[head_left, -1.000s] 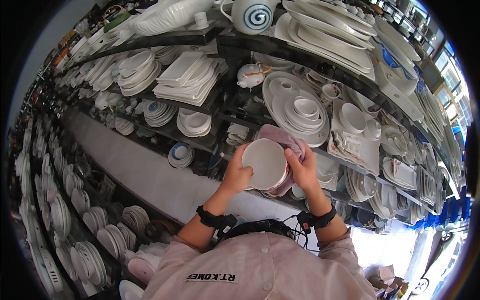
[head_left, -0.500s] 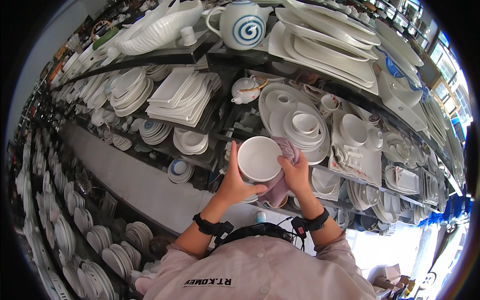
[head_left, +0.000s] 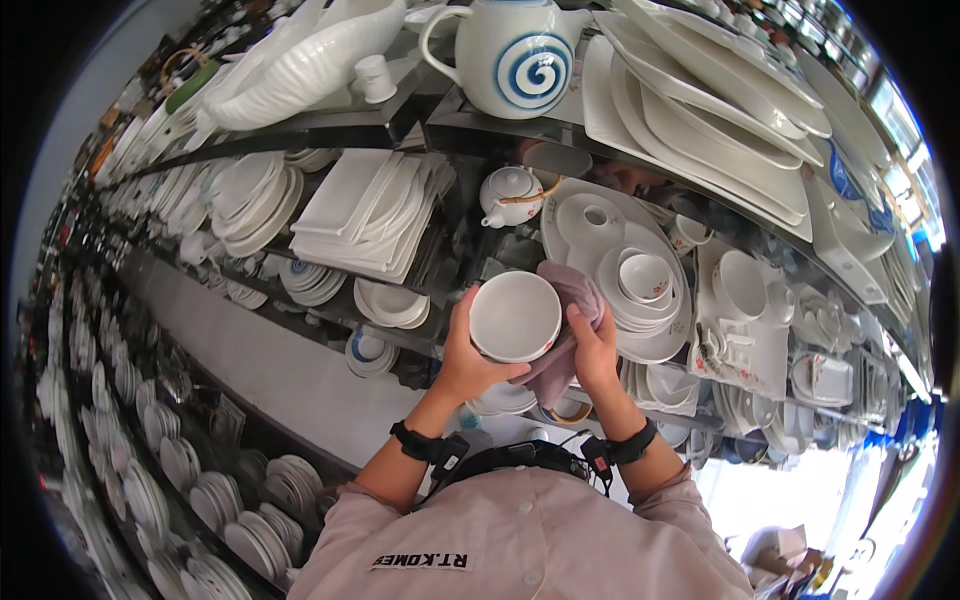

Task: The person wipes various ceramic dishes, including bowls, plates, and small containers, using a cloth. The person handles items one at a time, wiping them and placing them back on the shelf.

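A white round bowl (head_left: 514, 314) with a small red pattern on its outer side is held in front of me, its open mouth facing up toward me. My left hand (head_left: 468, 345) grips it from the left side, fingers behind the wall and thumb along the underside. At the bowl's right, my right hand (head_left: 594, 350) clasps a mauve cloth (head_left: 560, 368), with the thumb over the folds. The cloth lies against the bowl's right side and hangs below it. Part of my right fingers is hidden by the cloth.
Ahead, a shelf carries a teapot with a blue spiral (head_left: 520, 60) and stacked white platters (head_left: 700, 110). Below stand a small teapot (head_left: 512, 195), a large oval plate (head_left: 660, 345) and stacked square plates (head_left: 365, 215). More plate stacks (head_left: 262, 540) line the lower left, beside the pale floor (head_left: 270, 360).
The bowl has tilted a little, showing red pattern on its side. My right thumb has moved off the rim onto the cloth. The shelves appear nearer and shifted in view.
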